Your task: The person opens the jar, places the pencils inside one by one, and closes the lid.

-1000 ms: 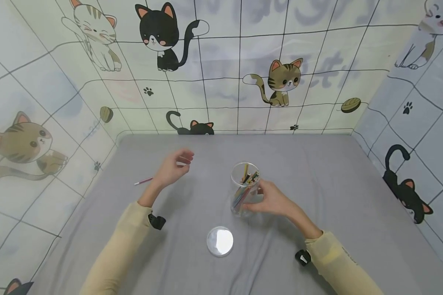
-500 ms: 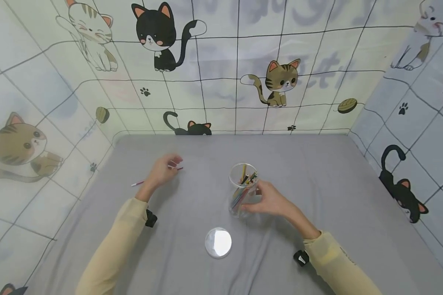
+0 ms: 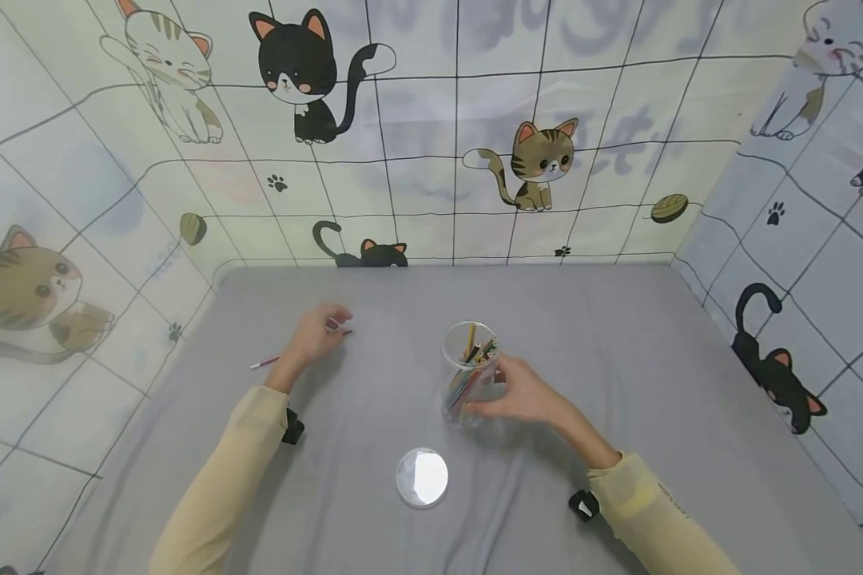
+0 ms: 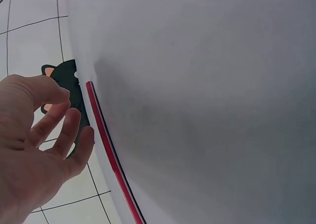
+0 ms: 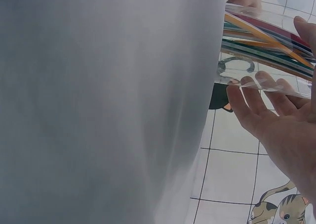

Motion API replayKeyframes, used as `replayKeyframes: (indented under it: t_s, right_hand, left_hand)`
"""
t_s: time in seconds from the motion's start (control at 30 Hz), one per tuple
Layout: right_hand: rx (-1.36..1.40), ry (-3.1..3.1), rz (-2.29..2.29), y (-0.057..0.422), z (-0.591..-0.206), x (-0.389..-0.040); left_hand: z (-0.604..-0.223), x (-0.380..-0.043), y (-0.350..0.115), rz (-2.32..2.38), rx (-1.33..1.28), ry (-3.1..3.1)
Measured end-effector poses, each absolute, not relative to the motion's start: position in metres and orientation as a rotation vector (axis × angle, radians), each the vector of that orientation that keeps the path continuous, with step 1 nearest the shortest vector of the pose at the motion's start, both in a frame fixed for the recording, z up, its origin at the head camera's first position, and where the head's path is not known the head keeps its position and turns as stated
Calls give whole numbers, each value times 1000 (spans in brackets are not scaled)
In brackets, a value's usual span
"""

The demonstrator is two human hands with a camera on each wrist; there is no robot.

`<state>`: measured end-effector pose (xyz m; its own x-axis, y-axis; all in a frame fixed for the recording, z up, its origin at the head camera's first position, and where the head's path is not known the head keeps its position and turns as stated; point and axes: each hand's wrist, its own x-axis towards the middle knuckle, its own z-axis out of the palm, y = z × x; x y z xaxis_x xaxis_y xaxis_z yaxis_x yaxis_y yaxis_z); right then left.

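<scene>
My left hand (image 3: 316,335) is low over a striped red pencil (image 3: 264,362) on the grey cloth; in the head view the hand hides the pencil's middle. In the left wrist view the pencil (image 4: 109,150) lies just beyond the bent fingers, whose tips are apart from it. My right hand (image 3: 521,389) grips the side of a clear jar (image 3: 455,399) standing upright, its lid off. Inside lean several coloured pencils (image 3: 467,383), also visible through the wall in the right wrist view, with thumb and fingers on either side of the jar.
A round clear lid (image 3: 422,477) lies in front of the jar, reflecting light. The grey cloth (image 3: 582,319) covers the table and has a few creases. Behind and at both sides hangs a white grid curtain (image 3: 417,104) printed with cartoon cats.
My left hand has come down and a little to the left, over the pencil. The right hand keeps its hold on the jar. The head view has shifted slightly.
</scene>
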<state>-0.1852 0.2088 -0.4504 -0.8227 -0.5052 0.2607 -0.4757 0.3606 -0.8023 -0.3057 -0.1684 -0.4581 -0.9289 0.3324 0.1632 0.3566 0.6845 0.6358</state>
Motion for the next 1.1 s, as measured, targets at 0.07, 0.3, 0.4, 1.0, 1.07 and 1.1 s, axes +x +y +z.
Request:
replayKeyframes:
  t_s: [0.07,0.3,0.4,1.0,1.07,1.1]
  right_hand:
    - [-924,2566,-1494,208,-450,-185]
    - [-918,2553,-1498,208,-452,-185]
    - [-922,2545,-1509,209,-452,-186]
    - [-950,2569,-1480,210,-452,-186]
    - [-953,2568,-1478,210,-451,-186]
    - [-952,2570,-1475,210,-451,-186]
  left_hand:
    - [-460,-307,-169,-1054,-594,-2851]
    - [-466,-311,-173,-919,-604,-2876]
    - [-468,-312,-174,-909,-588,-2896]
    - [-470,-317,-166,-730,-593,-2987]
    - [-469,-317,-165,-704,-613,-2998]
    - [-468,-317,-165,-696,-622,-3004]
